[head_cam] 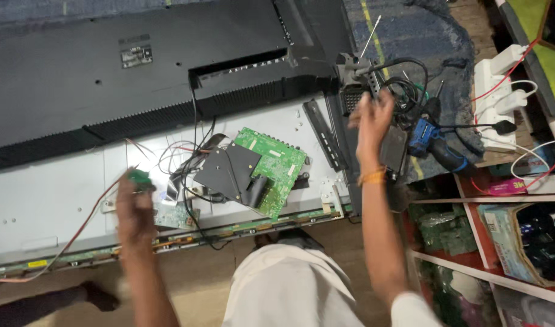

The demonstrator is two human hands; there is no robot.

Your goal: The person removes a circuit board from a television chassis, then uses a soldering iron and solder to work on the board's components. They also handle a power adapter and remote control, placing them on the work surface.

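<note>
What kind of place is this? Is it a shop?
Probably a repair workshop for electronics: an opened television lies flat, its green circuit board bared, with a blue power drill and tangled cables beside it.

Motion blurs the left hand at eight o'clock, so its grip on the small green board is unreadable. The right hand hides part of the black cables. The television back panel runs off the left edge.

Blue cordless drill lying just right of the right grip; white power strip sitting further right with plugs in it. Shelf of packets showing below, red cable trailing above.
</note>
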